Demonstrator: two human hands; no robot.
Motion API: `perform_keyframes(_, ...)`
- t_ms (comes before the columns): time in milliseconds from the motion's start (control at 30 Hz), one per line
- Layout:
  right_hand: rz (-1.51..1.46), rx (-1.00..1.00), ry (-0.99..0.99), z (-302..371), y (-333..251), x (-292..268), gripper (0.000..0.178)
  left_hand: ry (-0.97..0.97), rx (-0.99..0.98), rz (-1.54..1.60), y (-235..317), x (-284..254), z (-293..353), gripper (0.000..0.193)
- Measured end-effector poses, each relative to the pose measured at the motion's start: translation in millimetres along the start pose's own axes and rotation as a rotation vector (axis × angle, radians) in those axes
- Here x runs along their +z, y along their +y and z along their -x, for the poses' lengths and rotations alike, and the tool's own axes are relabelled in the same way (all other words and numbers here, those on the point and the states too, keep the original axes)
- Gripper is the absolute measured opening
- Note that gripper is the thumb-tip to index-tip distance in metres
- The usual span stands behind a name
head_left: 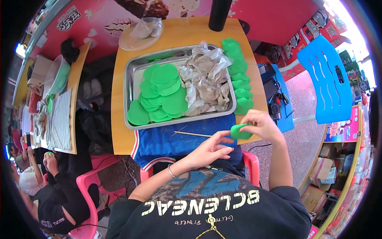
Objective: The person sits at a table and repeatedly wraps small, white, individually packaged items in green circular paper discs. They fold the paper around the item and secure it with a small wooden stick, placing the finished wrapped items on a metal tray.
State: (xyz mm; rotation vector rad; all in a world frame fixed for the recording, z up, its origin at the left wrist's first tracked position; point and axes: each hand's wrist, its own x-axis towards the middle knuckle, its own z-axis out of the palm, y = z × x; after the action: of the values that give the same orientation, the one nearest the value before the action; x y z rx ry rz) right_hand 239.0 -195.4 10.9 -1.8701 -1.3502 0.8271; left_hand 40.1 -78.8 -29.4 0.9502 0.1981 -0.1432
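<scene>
My right hand is closed on a folded green disc, pinching its upper edge between thumb and fingers just past the table's near edge. My left hand has its fingers stretched out and apart, with the fingertips against the left side of that disc. Ahead of both hands, a metal tray holds a pile of flat, round green discs on its left. Several clear plastic bags with greyish-brown contents fill its right half. Folded green pieces line the table's right edge, overlapping in a row.
Thin wooden sticks lie on a blue cloth before the tray. Farther back on the wooden table are a round plate with a plastic bag and a dark cylinder. A blue chair stands right; another person works left.
</scene>
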Motion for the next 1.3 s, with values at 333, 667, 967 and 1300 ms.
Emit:
perform_keyframes(333, 0.435, 0.036, 0.425, 7, 31, 19, 0.054, 0.166, 0.046, -0.09, 8, -20, 12, 0.023)
perform_keyframes(667, 0.313, 0.13, 0.496, -5, 34, 32, 0.047, 0.582, 0.349, -0.357, 43, -66, 43, 0.017)
perform_keyframes(967, 0.295, 0.113, 0.466, -25, 38, 24, 0.054, 0.961, 0.319, -1.833, 91, -138, 40, 0.041)
perform_keyframes(1300, 0.452, -0.046, 0.62, -17, 22, 13, 0.063, 1.236, -0.157, -1.762, 102, -140, 91, 0.053)
